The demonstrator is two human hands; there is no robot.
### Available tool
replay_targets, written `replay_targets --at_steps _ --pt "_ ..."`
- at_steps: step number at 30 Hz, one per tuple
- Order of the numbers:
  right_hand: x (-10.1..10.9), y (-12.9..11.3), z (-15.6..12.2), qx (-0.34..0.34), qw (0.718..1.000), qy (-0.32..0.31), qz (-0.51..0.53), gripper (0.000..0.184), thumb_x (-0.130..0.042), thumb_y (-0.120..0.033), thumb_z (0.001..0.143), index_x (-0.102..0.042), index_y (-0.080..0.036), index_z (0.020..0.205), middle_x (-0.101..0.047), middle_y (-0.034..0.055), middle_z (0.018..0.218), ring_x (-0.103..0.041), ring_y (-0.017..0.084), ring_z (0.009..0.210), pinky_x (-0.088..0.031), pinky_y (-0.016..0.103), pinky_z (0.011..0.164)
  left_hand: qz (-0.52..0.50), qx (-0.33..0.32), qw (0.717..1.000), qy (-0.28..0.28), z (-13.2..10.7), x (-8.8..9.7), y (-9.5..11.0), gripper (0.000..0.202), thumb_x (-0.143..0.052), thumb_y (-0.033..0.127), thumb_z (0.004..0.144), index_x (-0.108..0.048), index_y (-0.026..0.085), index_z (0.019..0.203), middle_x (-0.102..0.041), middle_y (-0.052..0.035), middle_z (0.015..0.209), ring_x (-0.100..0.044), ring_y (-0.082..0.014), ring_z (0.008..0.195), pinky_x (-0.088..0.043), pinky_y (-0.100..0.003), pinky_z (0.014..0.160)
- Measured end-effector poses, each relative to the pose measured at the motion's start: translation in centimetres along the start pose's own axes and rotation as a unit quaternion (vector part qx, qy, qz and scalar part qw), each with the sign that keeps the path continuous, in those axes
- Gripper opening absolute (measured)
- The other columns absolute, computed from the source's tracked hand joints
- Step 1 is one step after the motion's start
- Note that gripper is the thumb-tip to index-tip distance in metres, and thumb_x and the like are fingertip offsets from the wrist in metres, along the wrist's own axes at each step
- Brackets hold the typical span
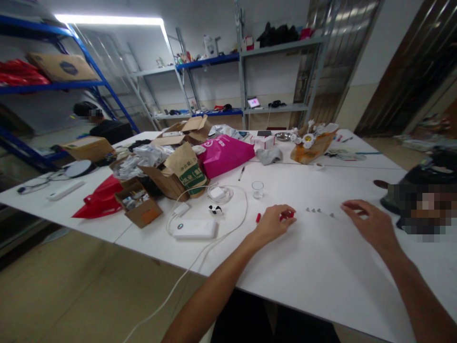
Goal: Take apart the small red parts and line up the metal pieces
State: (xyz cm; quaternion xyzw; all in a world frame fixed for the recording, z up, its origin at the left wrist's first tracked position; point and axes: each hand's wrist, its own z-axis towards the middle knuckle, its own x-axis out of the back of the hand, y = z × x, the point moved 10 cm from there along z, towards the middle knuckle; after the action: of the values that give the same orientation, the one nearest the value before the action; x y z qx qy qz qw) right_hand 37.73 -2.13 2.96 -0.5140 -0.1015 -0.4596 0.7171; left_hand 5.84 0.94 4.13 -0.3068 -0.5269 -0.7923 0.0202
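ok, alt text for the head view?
Left hand grips a small red object on a white table; right hand rests open beside a row of tiny grey pieces. Boxes, bags and a white power bank clutter the left.

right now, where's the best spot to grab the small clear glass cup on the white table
Probably by its side wall near the rim, coming from above and the near side. The small clear glass cup stands upright and alone on the white table, clear of the white cable beside it.

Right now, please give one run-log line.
left hand: closed on small red object | right hand: open beside small grey pieces | white table
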Motion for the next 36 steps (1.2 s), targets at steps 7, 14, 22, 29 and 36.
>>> replay_targets --at_steps 7,14,22,29,36 --pt "-2.7 2.8 0.1 -0.007 0.994 -0.105 -0.036 0.062 -0.055 -0.079 0.084 -0.079 -0.024 0.101 -0.078 0.0093 0.105 -0.071 0.025 0.086 -0.055 0.046 0.09 0.152 -0.014 0.986 -0.07 0.2 -1.9 -0.5 0.017 -0.08 0.037 0.095 -0.08 0.021 0.102 -0.081 -0.0069 0.1 -0.068 -0.0254 0.098 -0.05 -0.04 0.099" --pt "-3.7 3.5 -0.1 0.006 0.992 -0.11 -0.054 0.048 -0.058 -0.066 0.085 -0.077 -0.025 0.101 -0.077 0.0074 0.109 -0.07 0.027 0.099 -0.052 0.047 0.099 0.233 -0.031 0.97 -0.066 0.2 -1.7 -1.1 0.027 -0.073 0.047 0.1 -0.078 0.02 0.103 -0.076 -0.0097 0.108 -0.063 -0.0275 0.106 -0.047 -0.042 0.098" --pt "-4.0 2.5 0.2 0.04 0.995 -0.088 -0.033 0.05 -0.056 -0.065 0.088 -0.077 -0.023 0.102 -0.076 0.0093 0.108 -0.07 0.026 0.1 -0.052 0.047 0.101 0.244 -0.024 0.968 -0.05 0.2 -1.6 -1.6 0.028 -0.072 0.041 0.1 -0.077 0.021 0.119 -0.072 -0.0115 0.119 -0.061 -0.0299 0.116 -0.047 -0.047 0.106" --pt "-3.3 3.1 0.3 0.01 0.997 -0.077 -0.013 0.054 -0.059 -0.065 0.085 -0.075 -0.021 0.113 -0.076 0.0104 0.117 -0.071 0.027 0.105 -0.054 0.05 0.102 0.237 -0.019 0.971 -0.031 0.2 -0.9 -1.5 0.025 -0.066 0.023 0.098 -0.075 0.021 0.12 -0.07 -0.0113 0.118 -0.062 -0.0297 0.115 -0.049 -0.048 0.107" --pt "-3.4 2.4 -0.2 0.031 0.989 -0.146 -0.005 0.061 -0.068 -0.079 0.082 -0.078 -0.028 0.116 -0.072 0.0064 0.131 -0.066 0.028 0.124 -0.051 0.048 0.11 0.223 -0.041 0.974 0.011 0.3 0.0 -0.9 0.024 -0.064 0.022 0.098 -0.075 0.021 0.119 -0.07 -0.0112 0.119 -0.064 -0.0273 0.111 -0.052 -0.045 0.106"
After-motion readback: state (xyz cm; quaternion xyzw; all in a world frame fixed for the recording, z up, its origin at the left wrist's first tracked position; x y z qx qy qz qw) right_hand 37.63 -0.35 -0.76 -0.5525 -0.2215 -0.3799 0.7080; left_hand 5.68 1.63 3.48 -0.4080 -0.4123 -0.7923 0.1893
